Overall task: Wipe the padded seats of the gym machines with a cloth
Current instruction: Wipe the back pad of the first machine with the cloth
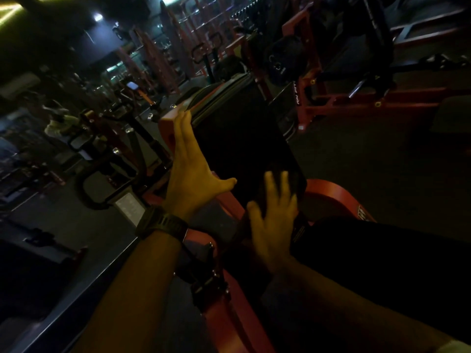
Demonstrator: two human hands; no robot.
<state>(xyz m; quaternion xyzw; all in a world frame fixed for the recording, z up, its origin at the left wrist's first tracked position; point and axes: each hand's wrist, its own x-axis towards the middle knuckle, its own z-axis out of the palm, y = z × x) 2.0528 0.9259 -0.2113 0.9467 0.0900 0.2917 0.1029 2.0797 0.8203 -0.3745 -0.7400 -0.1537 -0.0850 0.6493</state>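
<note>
- The left hand (193, 169) lay flat, fingers straight, against the left edge of the black pad (242, 138).
- The right hand (272, 220), fingers spread and blurred, pressed near the pad's lower edge.
- No cloth could be made out in the dark; it may have sat under the right hand.
- The step looked like wiping this pad, and the next stroke would need to climb toward its top edge.
- The red frame (339, 197) crowded the lower right corner; the pad's right edge had open floor beside it.
</note>
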